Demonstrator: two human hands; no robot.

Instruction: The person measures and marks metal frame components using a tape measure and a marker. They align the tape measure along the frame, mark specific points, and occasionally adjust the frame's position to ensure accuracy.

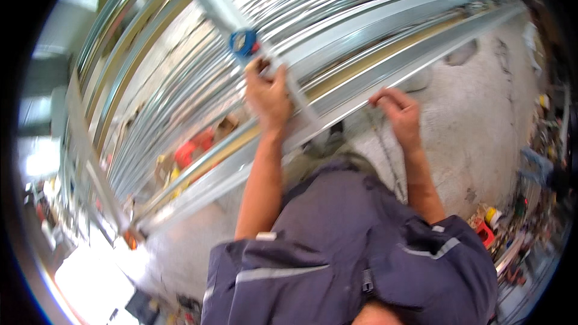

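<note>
Dark jacket [337, 222] filled six o'clock; left hand [269, 99] curled by the blue tool [243, 47] at eleven, grip unclear; right hand [402, 121] bunched, two o'clock, beside the metal channel [346, 106]. Alignment seemed underway, calling next for steadying.

The load is carried by a metal frame, of which the front rail [415, 60] is taken as landmark. Beyond this rail, many thin metal bars [331, 6] are laid side by side; how they are supported underneath cannot be told. Across the front rail, a wider grey profile [214, 3] is placed, somewhat blurred. On the near side of the rail, a grey floor [463, 120] is seen, marked by dark stains. Well apart from the rail, toward the right, the floor is covered by mixed clutter, in which a red thing [484, 233] and a yellow one can be distinguished.
</note>
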